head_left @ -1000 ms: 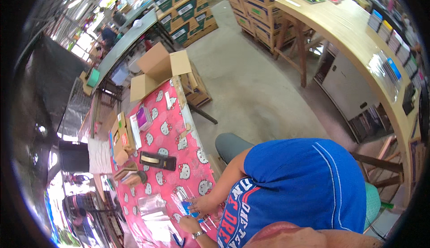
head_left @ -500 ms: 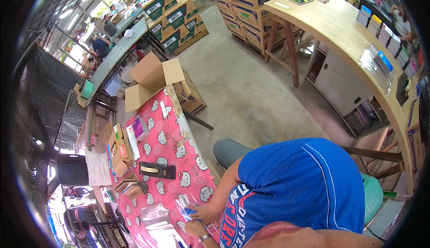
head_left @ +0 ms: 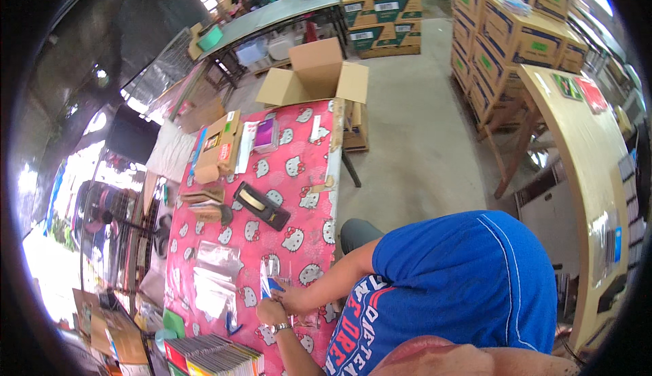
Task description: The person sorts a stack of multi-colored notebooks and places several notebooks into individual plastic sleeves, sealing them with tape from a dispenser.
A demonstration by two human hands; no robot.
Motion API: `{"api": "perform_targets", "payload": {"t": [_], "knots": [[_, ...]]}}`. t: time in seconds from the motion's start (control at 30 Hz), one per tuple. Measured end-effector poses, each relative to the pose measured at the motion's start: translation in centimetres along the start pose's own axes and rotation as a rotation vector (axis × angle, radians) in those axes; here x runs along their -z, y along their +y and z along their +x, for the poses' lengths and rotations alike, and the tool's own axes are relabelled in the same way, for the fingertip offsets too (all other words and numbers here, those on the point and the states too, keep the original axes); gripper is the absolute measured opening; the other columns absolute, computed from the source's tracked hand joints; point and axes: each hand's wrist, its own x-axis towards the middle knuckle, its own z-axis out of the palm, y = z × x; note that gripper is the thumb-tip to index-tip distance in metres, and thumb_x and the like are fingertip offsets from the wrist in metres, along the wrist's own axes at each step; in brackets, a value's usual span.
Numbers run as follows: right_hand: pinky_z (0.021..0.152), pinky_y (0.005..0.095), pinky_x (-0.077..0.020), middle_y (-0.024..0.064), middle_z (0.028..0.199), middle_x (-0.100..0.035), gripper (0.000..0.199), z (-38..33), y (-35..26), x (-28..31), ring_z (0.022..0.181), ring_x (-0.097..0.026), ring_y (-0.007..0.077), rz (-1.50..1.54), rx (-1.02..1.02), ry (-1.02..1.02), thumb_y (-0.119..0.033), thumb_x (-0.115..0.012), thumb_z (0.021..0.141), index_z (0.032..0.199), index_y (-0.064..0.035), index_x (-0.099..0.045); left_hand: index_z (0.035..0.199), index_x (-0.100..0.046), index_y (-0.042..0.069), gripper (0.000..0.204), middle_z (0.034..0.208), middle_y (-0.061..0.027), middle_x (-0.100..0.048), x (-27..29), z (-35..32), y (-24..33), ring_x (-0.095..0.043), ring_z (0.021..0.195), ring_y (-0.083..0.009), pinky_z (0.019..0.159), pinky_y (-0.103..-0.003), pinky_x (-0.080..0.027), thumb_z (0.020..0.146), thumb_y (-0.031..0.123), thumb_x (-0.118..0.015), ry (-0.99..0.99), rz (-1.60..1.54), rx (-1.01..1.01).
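On the pink patterned tablecloth, both my hands are close together at the table's near edge. My left hand, with a metal watch at the wrist, is closed at the lower end of a flat blue-and-white item. My right hand also has its fingers closed at that item, which stands tilted; its exact kind is unclear. Clear plastic shows beside it. Shiny clear plastic sleeves lie farther in on the table. A blue pen-like object rests near them.
A black tape dispenser stands mid-table, near a small wooden holder. Beyond are an opened carton and purple-topped booklets. A row of notebooks occupies the near left corner. A large open box adjoins the table's far end.
The view has swung, bringing the row of notebooks into sight. My right hand has gone from lying over the clear plastic to closing beside my left, and the blue-and-white item is now raised.
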Motion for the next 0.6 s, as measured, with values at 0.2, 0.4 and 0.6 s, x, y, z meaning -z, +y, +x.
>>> {"api": "perform_targets", "payload": {"t": [0.2,0.4,0.6], "knots": [[0.106,0.0701,-0.0048,0.0144,0.145,-0.036,0.064,-1.0,2.1,-2.0,0.139,-0.022,0.0358,-0.007,0.104,0.267,-0.053,-0.063,0.072,0.132,-0.0319,-0.049,0.073,-0.071,0.002,0.016,0.072,-0.02,-0.066,-0.3,0.1,0.4,-0.065,0.067,-0.0352,0.061,-0.045,-0.052,0.074,0.015,-0.062,0.014,0.04,0.045],[0.107,0.07,-0.0049,0.0158,0.141,-0.04,0.054,-2.0,1.1,-1.7,0.136,-0.03,0.0344,-0.008,0.042,0.176,-0.043,-0.06,0.075,0.128,-0.0311,-0.054,0.076,-0.072,0.005,0.015,0.075,-0.0192,-0.066,-0.4,-0.6,-0.6,-0.065,0.07,-0.0346,0.063,-0.044,-0.051,0.073,0.015,-0.061,-0.009,-0.007,0.027],[0.105,0.073,-0.0054,0.0155,0.137,-0.045,0.059,0.2,0.5,-0.7,0.133,-0.034,0.0339,-0.162,-0.029,0.041,-0.06,-0.059,0.072,0.117,-0.0214,-0.063,0.076,-0.072,0.004,0.015,0.072,-0.0196,-0.065,0.2,-0.1,-0.4,-0.065,0.067,-0.0355,0.062,-0.045,-0.051,0.072,0.014,-0.06,-0.029,0.005,-0.072]]}}
